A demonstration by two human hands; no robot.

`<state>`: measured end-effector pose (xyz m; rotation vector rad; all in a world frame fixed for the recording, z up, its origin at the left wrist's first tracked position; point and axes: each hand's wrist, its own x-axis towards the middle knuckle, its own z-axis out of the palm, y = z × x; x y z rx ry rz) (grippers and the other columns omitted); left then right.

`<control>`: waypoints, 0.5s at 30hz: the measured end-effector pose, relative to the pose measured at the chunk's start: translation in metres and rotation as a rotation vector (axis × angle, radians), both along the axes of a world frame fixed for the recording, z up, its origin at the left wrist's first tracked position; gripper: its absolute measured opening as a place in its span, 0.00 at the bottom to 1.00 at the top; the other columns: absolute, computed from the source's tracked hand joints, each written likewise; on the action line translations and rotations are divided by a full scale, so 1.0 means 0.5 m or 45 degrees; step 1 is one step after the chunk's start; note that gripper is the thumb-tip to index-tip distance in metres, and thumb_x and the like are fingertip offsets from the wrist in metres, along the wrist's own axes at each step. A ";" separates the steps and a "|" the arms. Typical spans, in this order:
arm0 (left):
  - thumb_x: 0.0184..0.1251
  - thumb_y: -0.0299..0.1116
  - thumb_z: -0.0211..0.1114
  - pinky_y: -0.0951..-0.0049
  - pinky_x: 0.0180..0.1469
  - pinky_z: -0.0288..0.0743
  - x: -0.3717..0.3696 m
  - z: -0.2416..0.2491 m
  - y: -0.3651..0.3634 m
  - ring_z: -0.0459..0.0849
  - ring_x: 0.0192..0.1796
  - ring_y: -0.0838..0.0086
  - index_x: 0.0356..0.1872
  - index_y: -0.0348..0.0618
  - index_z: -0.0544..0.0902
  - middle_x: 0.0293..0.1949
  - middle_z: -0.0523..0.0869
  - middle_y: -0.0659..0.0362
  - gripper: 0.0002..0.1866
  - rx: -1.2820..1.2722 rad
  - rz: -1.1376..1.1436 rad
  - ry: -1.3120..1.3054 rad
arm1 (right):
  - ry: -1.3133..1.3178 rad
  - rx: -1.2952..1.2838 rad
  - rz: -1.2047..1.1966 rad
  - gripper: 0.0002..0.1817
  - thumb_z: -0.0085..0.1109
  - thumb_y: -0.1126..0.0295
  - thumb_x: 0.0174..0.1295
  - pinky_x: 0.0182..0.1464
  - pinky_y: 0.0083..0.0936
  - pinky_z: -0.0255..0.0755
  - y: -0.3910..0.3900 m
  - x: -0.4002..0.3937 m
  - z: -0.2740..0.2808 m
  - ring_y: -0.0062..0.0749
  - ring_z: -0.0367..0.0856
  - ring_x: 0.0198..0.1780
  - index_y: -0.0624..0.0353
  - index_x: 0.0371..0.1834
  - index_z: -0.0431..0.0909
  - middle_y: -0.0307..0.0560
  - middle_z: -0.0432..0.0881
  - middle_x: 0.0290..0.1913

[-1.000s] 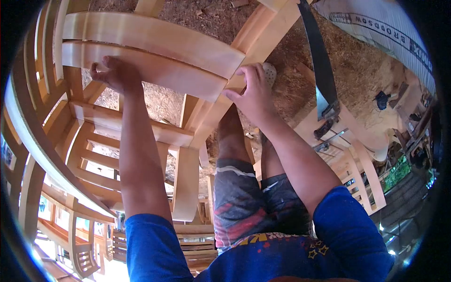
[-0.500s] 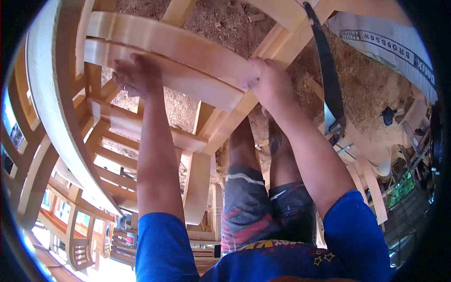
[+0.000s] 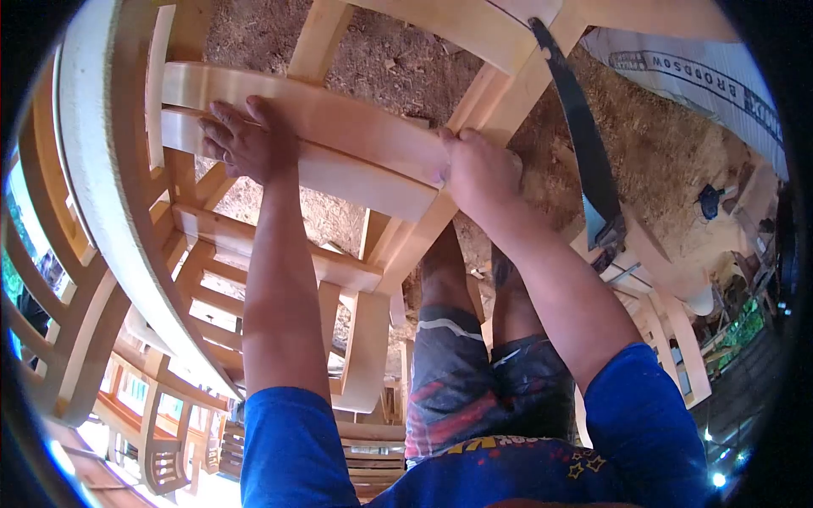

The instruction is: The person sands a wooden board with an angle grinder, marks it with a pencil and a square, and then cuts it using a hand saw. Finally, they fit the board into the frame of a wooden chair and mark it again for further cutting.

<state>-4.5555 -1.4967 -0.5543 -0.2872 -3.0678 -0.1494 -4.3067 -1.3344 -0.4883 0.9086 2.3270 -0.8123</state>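
Observation:
Two pale wooden slats lie side by side across a wooden furniture frame: an upper slat [image 3: 356, 123] and a lower slat [image 3: 360, 179], with a thin dark line between them. My left hand [image 3: 250, 142] rests over both slats near their left part, fingers spread, a ring on one finger. Around the right end of the upper slat, my right hand [image 3: 481, 168] has its fingers closed, above the diagonal frame rail [image 3: 415, 233]. Its fingertips are partly hidden. A handsaw [image 3: 583, 127] lies to the right of that hand, its tip on the frame.
A long curved pale board [image 3: 106, 186] runs down the left side. Slatted wooden furniture [image 3: 148, 406] stands at lower left. A printed white sack [image 3: 694, 85] lies at upper right. Sawdust covers the ground [image 3: 660, 182]; wood pieces lie at right.
The upper slat's right end and my right hand have shifted left and slightly down relative to the frame. My left hand stays on the slats. The whole view has shifted a little.

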 end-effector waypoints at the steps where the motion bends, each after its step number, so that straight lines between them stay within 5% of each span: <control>1: 0.80 0.63 0.47 0.24 0.75 0.56 -0.001 0.004 0.003 0.55 0.83 0.33 0.83 0.47 0.63 0.84 0.59 0.43 0.41 -0.018 0.012 -0.022 | -0.004 0.005 0.008 0.29 0.77 0.57 0.58 0.49 0.45 0.86 -0.001 0.001 -0.001 0.53 0.90 0.48 0.60 0.59 0.83 0.55 0.86 0.46; 11: 0.80 0.64 0.48 0.24 0.76 0.53 0.006 0.018 0.006 0.54 0.84 0.34 0.84 0.46 0.61 0.86 0.59 0.50 0.42 0.020 0.046 -0.069 | 0.166 0.058 0.024 0.31 0.75 0.64 0.59 0.49 0.44 0.85 -0.020 0.021 -0.007 0.54 0.89 0.48 0.63 0.65 0.80 0.57 0.84 0.50; 15: 0.80 0.61 0.48 0.17 0.72 0.53 -0.002 0.002 -0.003 0.51 0.87 0.45 0.85 0.50 0.60 0.87 0.56 0.54 0.40 0.054 0.019 -0.034 | 0.307 0.059 0.039 0.35 0.74 0.64 0.61 0.53 0.47 0.83 -0.031 0.046 -0.030 0.57 0.87 0.54 0.62 0.71 0.73 0.60 0.81 0.55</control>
